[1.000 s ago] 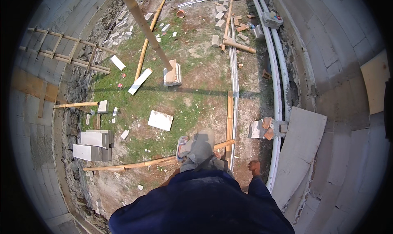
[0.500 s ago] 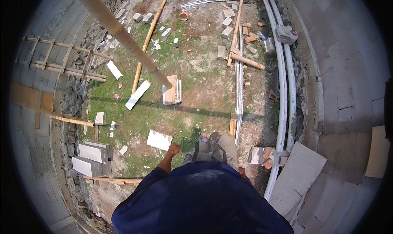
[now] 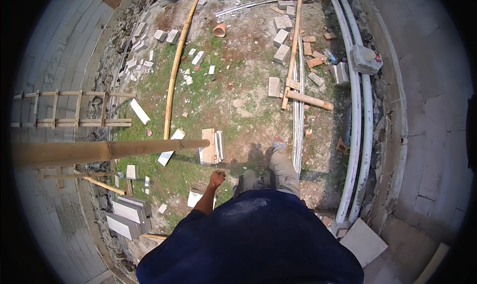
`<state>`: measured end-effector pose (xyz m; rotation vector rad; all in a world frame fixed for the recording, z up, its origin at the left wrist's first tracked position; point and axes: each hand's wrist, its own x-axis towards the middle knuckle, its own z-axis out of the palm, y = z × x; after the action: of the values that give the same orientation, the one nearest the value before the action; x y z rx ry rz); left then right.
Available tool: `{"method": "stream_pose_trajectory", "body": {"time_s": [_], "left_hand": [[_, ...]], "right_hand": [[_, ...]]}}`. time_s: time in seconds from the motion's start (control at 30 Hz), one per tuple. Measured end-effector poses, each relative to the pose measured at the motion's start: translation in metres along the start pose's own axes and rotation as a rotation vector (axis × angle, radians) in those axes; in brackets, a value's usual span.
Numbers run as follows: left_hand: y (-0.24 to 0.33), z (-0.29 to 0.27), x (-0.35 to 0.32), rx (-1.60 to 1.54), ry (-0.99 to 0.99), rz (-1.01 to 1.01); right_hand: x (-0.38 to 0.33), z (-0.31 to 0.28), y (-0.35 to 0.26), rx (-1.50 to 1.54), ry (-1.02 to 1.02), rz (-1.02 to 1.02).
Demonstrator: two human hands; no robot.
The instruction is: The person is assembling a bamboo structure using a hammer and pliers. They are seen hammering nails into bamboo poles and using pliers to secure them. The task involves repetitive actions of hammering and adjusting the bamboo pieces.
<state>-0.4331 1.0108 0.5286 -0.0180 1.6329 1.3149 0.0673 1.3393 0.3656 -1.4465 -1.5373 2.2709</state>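
Here the person's left hand (image 3: 216, 177) swings free at the end of a bare forearm, out in front of the dark blue shirt (image 3: 253, 239); its fingers look loosely curled with nothing in the grip, though the hand is small in the head view. The right hand is hidden behind the body, so I cannot tell how its grip stands. Nearest the left hand lies a flat pale square tile (image 3: 196, 197) on the patchy grass and dirt ground (image 3: 238, 100), just below and left of the hand. A little further ahead stands a light wooden block beside grey slabs (image 3: 211, 145). A thick bamboo pole (image 3: 109, 150) reaches in from the left, its end close to that block. A thinner long bamboo pole (image 3: 175, 70) lies lengthwise on the ground. Two white plastic pipes (image 3: 360, 110) run along the right-hand wall. A wooden ladder (image 3: 74, 107) leans at left, and stacked grey blocks (image 3: 126, 212) sit lower left.
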Motion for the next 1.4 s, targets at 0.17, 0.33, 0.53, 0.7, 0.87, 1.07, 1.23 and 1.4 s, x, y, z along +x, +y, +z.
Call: {"method": "stream_pose_trajectory", "body": {"time_s": [0.17,0.33,0.53,0.7,0.87,1.07,1.23,1.4], "left_hand": [[0.093,0.085,0.025,0.165,0.134,-0.311],[0.101,0.052,0.055,0.588,0.143,-0.179],[0.154,0.001,0.184,1.116,-0.309,-0.122],[0.316,-0.033,0.325,0.129,0.239,-0.524],[0.515,-0.080,0.465,0.032,0.292,-0.011],[0.723,-0.049,0.631,0.632,0.269,0.113],[0.785,0.048,0.752,0.752,0.016,0.121],[0.757,0.181,0.862,0.782,0.108,-0.073]], "right_hand": [[0.136,-0.081,-0.240,-0.070,0.480,0.023],[0.273,-0.026,-0.499,-0.090,0.318,-0.069],[0.402,0.014,-0.539,-0.085,0.380,0.063],[0.402,0.059,-0.484,-0.138,0.144,0.596],[0.463,0.082,-0.497,-1.186,-0.392,-0.201],[0.636,0.122,-0.638,-1.200,-0.161,-0.224],[0.815,0.188,-0.754,-0.698,0.316,0.041],[1.034,0.237,-0.805,-0.655,0.323,0.093]]}}
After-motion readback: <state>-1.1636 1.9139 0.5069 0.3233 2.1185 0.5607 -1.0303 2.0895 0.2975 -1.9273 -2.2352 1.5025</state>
